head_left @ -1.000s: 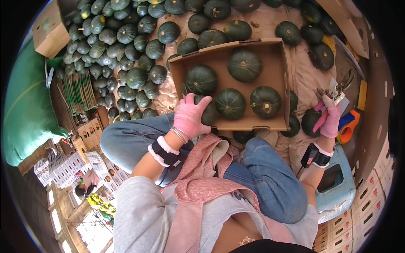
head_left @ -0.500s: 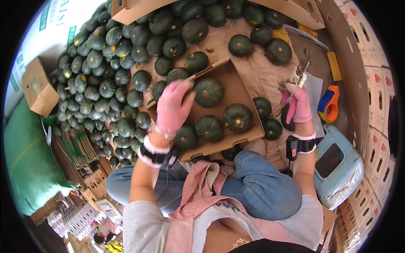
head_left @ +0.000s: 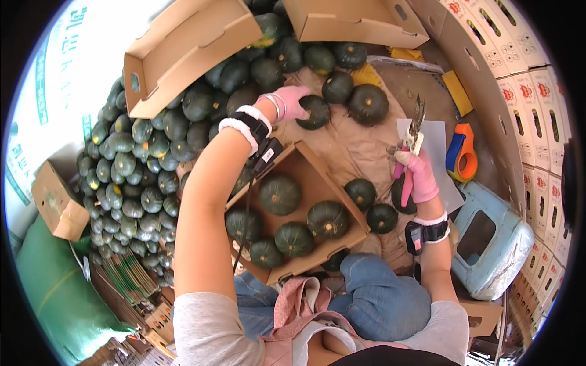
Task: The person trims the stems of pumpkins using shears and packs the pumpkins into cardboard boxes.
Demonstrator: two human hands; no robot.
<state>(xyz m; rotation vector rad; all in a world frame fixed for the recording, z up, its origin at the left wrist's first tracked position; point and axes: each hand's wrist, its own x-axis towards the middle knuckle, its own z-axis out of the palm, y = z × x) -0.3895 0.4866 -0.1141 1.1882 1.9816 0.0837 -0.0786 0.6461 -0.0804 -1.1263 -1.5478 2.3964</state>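
My left hand point(head_left: 287, 104), in a pink glove, reaches past the open box and has its fingers and thumb against the left side of a dark green squash point(head_left: 315, 113) on the cloth. My right hand point(head_left: 419, 174), also gloved in pink, holds pruning shears point(head_left: 416, 131) with pink handles, blades pointing up and away from me. In front of my crossed legs sits a shallow cardboard box point(head_left: 354, 236). Several squashes lie inside it, among them a large one point(head_left: 280, 194) at the back. Two squashes point(head_left: 361, 194) point(head_left: 382, 218) rest just right of the box.
A big pile of squashes point(head_left: 125, 163) fills the left side. Empty cardboard trays point(head_left: 195, 55) point(head_left: 360, 24) stand at the back. To the right are an orange and blue tape dispenser point(head_left: 462, 152), a blue plastic container point(head_left: 493, 241) and stacked printed cartons point(head_left: 531, 104).
My left hand has gone from the left side of the box to the squash farther back. A squash shows in the box where that hand was. The right hand still holds the shears.
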